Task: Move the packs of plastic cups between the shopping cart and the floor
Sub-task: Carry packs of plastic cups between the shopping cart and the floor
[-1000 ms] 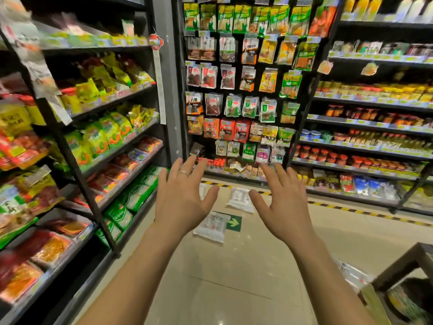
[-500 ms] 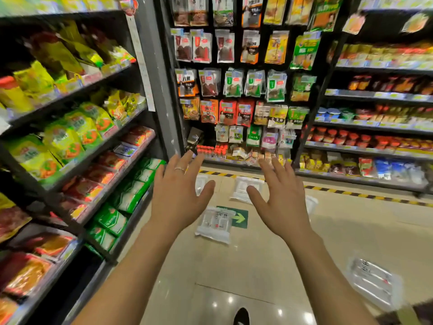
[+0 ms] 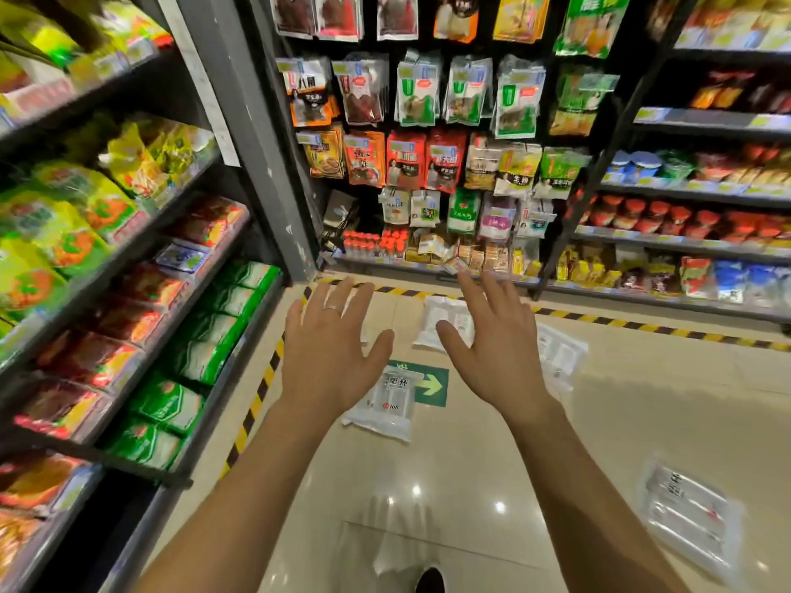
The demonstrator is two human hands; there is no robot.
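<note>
On my feed both arms reach forward down a shop aisle. The left hand (image 3: 329, 357) sits just left of the middle of the frame, fingers straight and spread, back of the hand toward me, gripping nothing. It has a ring (image 3: 331, 309) on one finger. The right hand (image 3: 498, 353) is just right of the middle, spread the same way and also holding nothing. The two hands are apart with a gap between the thumbs, and neither touches anything.

The packs of plastic cups lie flat on the tiled floor (image 3: 471, 464). The nearest pack (image 3: 383, 404) shows in the gap between the hands, slightly below them in the frame, and its upper end overlaps a green arrow sticker (image 3: 432, 385). A far pack (image 3: 445, 318) lies above it, partly hidden by my right thumb and fingers. A side pack (image 3: 560, 357) shows just right of the right hand, blurred. A fourth pack (image 3: 685, 515) lies alone at the lower right of the frame, well apart from the others and also blurred.

Yellow-and-black hazard tape (image 3: 642, 327) runs along the floor at the foot of the racks. Shelves of bagged food (image 3: 128, 250) fill the left side of the frame, and hanging snack packets (image 3: 428, 122) fill the upper middle. More shelves of jars and packets (image 3: 685, 216) stand at the upper right. A dark shoe tip (image 3: 430, 579) pokes in at the bottom edge.
</note>
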